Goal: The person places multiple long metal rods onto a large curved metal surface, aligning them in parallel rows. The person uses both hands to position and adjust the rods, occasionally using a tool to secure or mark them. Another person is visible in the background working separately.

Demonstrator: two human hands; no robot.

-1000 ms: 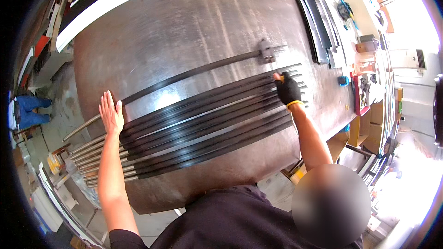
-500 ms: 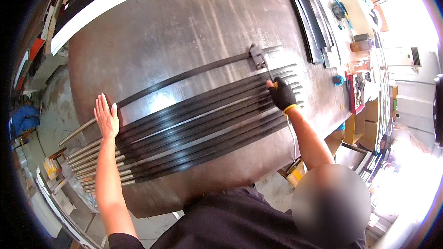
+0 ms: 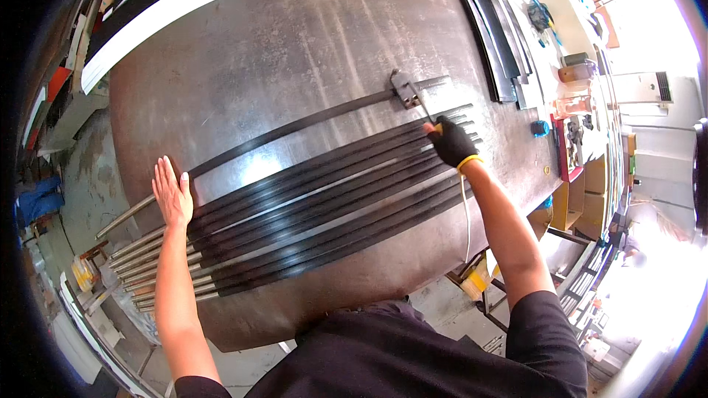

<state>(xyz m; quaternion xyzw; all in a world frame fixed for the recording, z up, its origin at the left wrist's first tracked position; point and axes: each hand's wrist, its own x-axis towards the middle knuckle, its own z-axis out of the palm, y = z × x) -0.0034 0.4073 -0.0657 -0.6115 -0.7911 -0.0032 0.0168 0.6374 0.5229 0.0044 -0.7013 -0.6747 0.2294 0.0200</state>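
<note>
My left hand (image 3: 172, 190), bare and flat with its fingers stretched out, presses on the left end of a long rod (image 3: 295, 129) whose middle is black and whose ends are bare metal. In a black fingerless glove with a yellow cuff, my right hand (image 3: 450, 143) is closed around the yellow handle of a hand tool. The tool's dark metal head (image 3: 404, 88) sits across that rod near its right end, joined to the handle by a thin shaft. Nearer to me lie several similar black rods (image 3: 295, 199), side by side, their bare ends sticking out.
A large brown metal table (image 3: 243, 37) carries the rods. Long black profiles (image 3: 487, 29) lie along its far right side, and a white strip (image 3: 184, 11) at the far left. A blue roll (image 3: 540, 128) sits on the right. A white cord (image 3: 467, 228) hangs below my right wrist.
The tool head has shifted slightly left along the rod and tilted, and my right hand has moved a little away from me. My left hand stays almost where it was.
</note>
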